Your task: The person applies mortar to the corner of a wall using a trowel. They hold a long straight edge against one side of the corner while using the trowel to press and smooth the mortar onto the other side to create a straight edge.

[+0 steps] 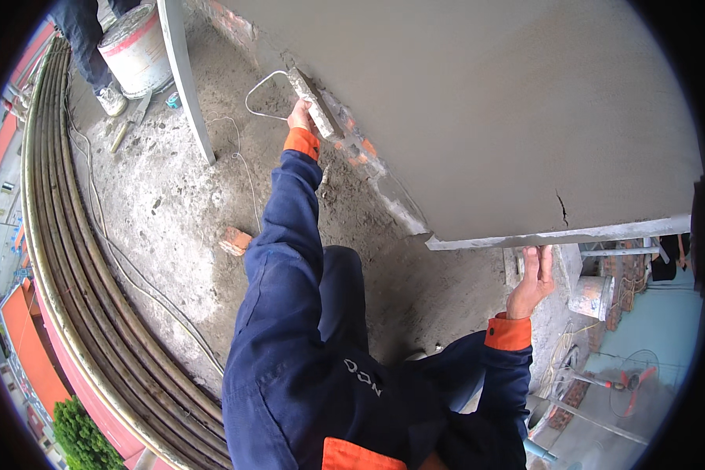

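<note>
My left hand (300, 117) is closed around a plastering float (311, 102) caked with mortar. The float is at the foot of a wall of smooth grey plaster (509, 110). My right hand (531, 283) has its fingers stretched up, with the tips at a pale edge strip (579, 234) along the wall's end. It holds nothing that I can see. A short dark crack (561, 207) runs through the plaster above that strip. Bare brick (360, 155) shows along the base near the float.
A person's leg (86, 43) and a mortar-stained bucket (137, 51) are at upper left, by a leaning board (186, 78). A trowel (131, 121) and a brick piece (235, 241) lie on the floor. Metal pipes (59, 227) line the left edge. Another bucket (591, 298) stands right.
</note>
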A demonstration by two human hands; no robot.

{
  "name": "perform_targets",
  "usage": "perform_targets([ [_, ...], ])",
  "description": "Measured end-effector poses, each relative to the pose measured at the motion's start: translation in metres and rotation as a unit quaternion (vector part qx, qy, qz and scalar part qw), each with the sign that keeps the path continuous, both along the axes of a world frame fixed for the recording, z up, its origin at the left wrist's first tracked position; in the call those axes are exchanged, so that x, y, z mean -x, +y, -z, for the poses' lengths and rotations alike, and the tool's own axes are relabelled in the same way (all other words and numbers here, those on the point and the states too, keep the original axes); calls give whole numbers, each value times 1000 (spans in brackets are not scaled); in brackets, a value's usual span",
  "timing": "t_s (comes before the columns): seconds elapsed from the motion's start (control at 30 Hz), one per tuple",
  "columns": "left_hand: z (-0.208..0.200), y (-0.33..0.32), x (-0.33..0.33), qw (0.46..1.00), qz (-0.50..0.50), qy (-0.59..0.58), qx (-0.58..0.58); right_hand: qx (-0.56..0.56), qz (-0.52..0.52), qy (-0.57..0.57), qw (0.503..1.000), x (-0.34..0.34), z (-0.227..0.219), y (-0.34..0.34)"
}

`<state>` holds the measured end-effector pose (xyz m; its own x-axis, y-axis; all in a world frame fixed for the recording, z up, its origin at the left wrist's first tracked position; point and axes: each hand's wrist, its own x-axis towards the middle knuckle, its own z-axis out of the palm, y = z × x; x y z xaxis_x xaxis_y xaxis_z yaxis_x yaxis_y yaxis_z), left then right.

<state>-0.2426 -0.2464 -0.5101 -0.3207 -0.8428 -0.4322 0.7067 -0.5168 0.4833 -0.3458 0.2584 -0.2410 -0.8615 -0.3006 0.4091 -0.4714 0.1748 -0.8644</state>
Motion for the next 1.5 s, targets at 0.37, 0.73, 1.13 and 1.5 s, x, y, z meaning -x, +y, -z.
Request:
perform_targets([
  [0.37, 14, -10, 1, 998, 18, 42, 51, -10, -6, 27, 1000, -2, -2, -2],
  [0.73, 20, 0, -13, 990, 62, 102, 81, 8, -25, 27, 999, 3, 2, -13],
  [1.13, -2, 53, -22, 980, 124, 132, 79, -1, -33, 47, 998, -2, 2, -9],
  [1.5, -94, 195, -44, 948, 175, 231, 129, 28, -123, 57, 990, 34, 5, 13],
])
